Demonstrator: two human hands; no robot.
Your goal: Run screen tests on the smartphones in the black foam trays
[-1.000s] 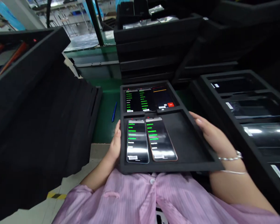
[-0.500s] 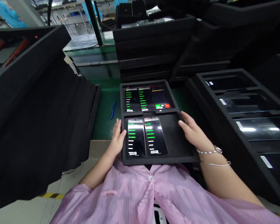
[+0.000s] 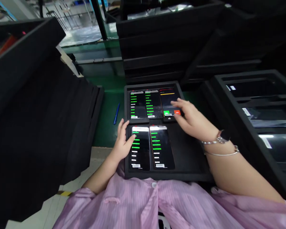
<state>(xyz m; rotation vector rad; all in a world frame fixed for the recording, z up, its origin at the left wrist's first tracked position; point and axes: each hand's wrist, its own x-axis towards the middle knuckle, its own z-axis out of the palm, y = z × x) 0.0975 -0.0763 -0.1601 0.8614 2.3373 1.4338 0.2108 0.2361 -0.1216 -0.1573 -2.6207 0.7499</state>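
A black foam tray (image 3: 190, 173) lies in front of me with several lit smartphones in two rows. My left hand (image 3: 122, 143) is open at the tray's left side, its thumb over the edge of the front left phone (image 3: 141, 152). My right hand (image 3: 193, 121) is open, with fingers apart over the back right phone (image 3: 167, 101). That phone shows a yellow line, a green button and a red button. The other back phones (image 3: 137, 103) and the front middle phone (image 3: 162, 149) show lists with green text. Whether my right fingers touch the screen I cannot tell.
A blue pen (image 3: 116, 114) lies on the green table (image 3: 107, 133) left of the tray. Tall stacks of black trays stand at the left (image 3: 50, 111) and behind (image 3: 157, 47). At the right, another black tray (image 3: 243, 76) holds several dark-screened devices.
My right hand has left the tray's right edge and moved left and forward over the back right phone. My left thumb has come over the front left phone. The view has shifted slightly.
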